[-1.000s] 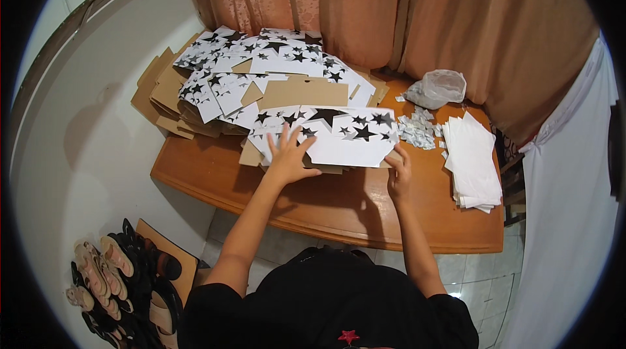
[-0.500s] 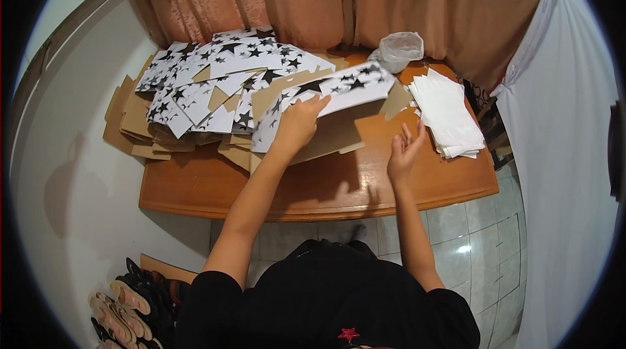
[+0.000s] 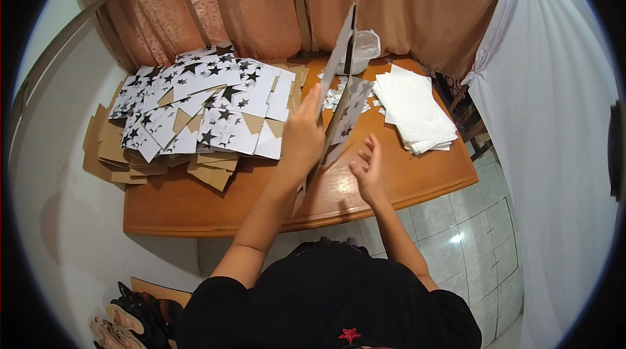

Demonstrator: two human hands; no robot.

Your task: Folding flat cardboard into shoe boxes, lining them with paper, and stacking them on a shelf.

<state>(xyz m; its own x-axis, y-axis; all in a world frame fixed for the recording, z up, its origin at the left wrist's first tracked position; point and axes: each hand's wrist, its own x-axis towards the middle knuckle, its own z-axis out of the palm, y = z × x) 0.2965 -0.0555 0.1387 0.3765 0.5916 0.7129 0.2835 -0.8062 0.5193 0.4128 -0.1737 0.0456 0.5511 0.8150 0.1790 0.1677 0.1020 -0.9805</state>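
Note:
My left hand grips a folded cardboard sheet with a printed star pattern, held nearly on edge above the table. A flap with stars hangs out on its right side. Just right of that flap is my right hand, its fingers apart and lightly bent, holding nothing. To the left lies a heap of white cardboard pieces with black stars, with plain brown cardboard showing underneath. My left thumb and the sheet's lower edge are partly hidden.
The wooden table carries a stack of white paper sheets at right. A plastic-lined bin stands at the back, with small whitish scraps before it. Curtains hang behind; shoes sit on the floor at lower left.
The cardboard sheet has swung from lying tilted, star side up, to nearly on edge. My right hand has moved a little down and stays apart from it. The view has shifted slightly.

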